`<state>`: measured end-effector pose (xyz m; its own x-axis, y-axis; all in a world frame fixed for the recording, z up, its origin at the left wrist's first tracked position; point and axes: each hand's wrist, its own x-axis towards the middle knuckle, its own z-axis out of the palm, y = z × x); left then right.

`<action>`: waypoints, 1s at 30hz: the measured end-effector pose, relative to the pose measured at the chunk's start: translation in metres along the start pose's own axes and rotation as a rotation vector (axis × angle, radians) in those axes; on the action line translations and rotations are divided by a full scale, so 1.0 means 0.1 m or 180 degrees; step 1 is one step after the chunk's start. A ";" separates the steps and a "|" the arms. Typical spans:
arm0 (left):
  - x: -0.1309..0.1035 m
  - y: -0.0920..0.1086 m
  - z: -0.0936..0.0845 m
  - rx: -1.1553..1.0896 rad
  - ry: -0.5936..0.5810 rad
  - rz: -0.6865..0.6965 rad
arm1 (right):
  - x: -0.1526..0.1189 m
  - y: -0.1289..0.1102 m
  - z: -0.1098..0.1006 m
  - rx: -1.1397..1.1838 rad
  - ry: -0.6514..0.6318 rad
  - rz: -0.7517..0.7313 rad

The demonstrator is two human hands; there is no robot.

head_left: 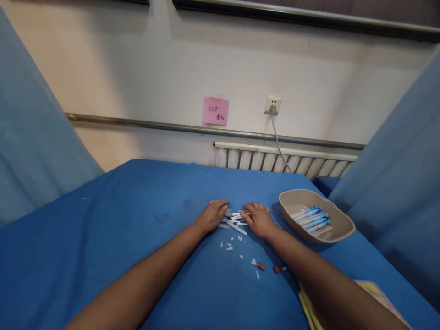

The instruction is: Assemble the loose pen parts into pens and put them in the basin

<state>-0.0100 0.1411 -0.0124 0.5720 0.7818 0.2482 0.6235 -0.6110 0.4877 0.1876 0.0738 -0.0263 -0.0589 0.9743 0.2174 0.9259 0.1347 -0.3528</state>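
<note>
A small heap of thin white sticks (pixel 235 217) and pale blue pen barrels (pixel 238 228) lies on the blue cloth (pixel 165 284). My left hand (pixel 213 215) rests at the heap's left side, its fingers curved over the pieces. At the right side, my right hand (pixel 258 219) has its fingers bent against the stick ends. Whether either hand grips a piece is hidden. Nearer to me, several tiny white tips (pixel 229 249) are scattered, with a brown piece (pixel 260 266) and another brown piece (pixel 277 269) beside my right forearm.
A beige basket (pixel 338 229) with several blue and pink pens (pixel 312 219) stands at the right. A yellow cloth (pixel 309 305) lies under my right forearm. Behind are a radiator (pixel 245 159), a metal rail (pixel 154 124) and a plugged socket (pixel 273 105); curtains hang on both sides.
</note>
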 end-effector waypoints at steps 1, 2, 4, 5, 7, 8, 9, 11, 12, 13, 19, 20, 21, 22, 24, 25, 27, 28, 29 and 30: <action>-0.03 -0.01 -0.07 -0.0022 0.0104 -0.0119 | -0.06 0.00 -0.06 0.0032 0.0065 -0.0003; -0.07 -0.03 -0.16 -0.0033 0.0220 -0.0261 | -0.13 0.00 -0.12 0.0066 0.0134 -0.0005; -0.22 -0.09 -0.34 -0.0017 0.0439 -0.0584 | -0.35 0.04 -0.25 0.0264 0.0321 0.0035; -0.32 -0.13 -0.42 0.0016 0.0533 -0.0741 | -0.50 0.07 -0.31 0.0370 0.0329 0.0068; -0.58 -0.19 -0.55 0.0104 0.0589 -0.0972 | -0.81 0.17 -0.40 0.0509 0.0049 0.0118; -0.71 -0.22 -0.60 0.0139 0.0565 -0.1034 | -0.97 0.22 -0.43 0.0543 -0.0134 0.0189; -0.83 -0.23 -0.62 0.0175 0.0464 -0.1080 | -1.11 0.27 -0.45 0.0578 -0.0330 0.0217; -1.02 -0.24 -0.62 0.0274 0.0091 -0.1129 | -1.32 0.33 -0.45 0.0596 -0.0622 0.0280; -1.08 -0.22 -0.60 0.0277 -0.0046 -0.1083 | -1.38 0.33 -0.44 0.0617 -0.0655 0.0316; -1.11 -0.19 -0.57 0.0270 -0.0147 -0.1020 | -1.41 0.32 -0.42 0.0636 -0.0655 0.0326; -0.88 0.18 -0.21 -0.0295 -0.0204 -0.0579 | -1.16 -0.02 -0.21 0.0718 -0.0514 0.0038; -0.82 0.24 -0.13 -0.0375 -0.0212 -0.0540 | -1.09 -0.08 -0.17 0.0695 -0.0475 -0.0031; -0.77 0.30 -0.05 -0.0464 -0.0222 -0.0502 | -1.01 -0.13 -0.14 0.0643 -0.0447 -0.0050; -0.72 0.34 0.02 -0.0559 -0.0232 -0.0470 | -0.94 -0.17 -0.11 0.0591 -0.0465 -0.0027; -0.65 0.37 0.12 -0.0763 -0.0210 -0.0435 | -0.81 -0.23 -0.07 0.0623 -0.0437 0.0036; -0.62 0.36 0.14 -0.0851 -0.0163 -0.0442 | -0.76 -0.25 -0.05 0.0689 -0.0400 0.0058; -0.61 0.31 0.11 -0.0966 -0.0006 -0.0509 | -0.71 -0.27 -0.06 0.0849 -0.0262 0.0099; -0.62 0.28 0.06 -0.0996 0.0087 -0.0558 | -0.72 -0.26 -0.08 0.0922 -0.0203 0.0140; -0.63 0.25 0.00 -0.1005 0.0145 -0.0607 | -0.74 -0.26 -0.11 0.0991 -0.0181 0.0167; -0.66 0.22 -0.07 -0.0999 0.0137 -0.0642 | -0.78 -0.24 -0.15 0.1052 -0.0214 0.0203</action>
<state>-0.0378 0.0768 -0.0121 0.4272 0.8912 0.1527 0.5240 -0.3816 0.7615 0.1754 -0.0077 -0.0209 -0.0395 0.9909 0.1289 0.7582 0.1137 -0.6421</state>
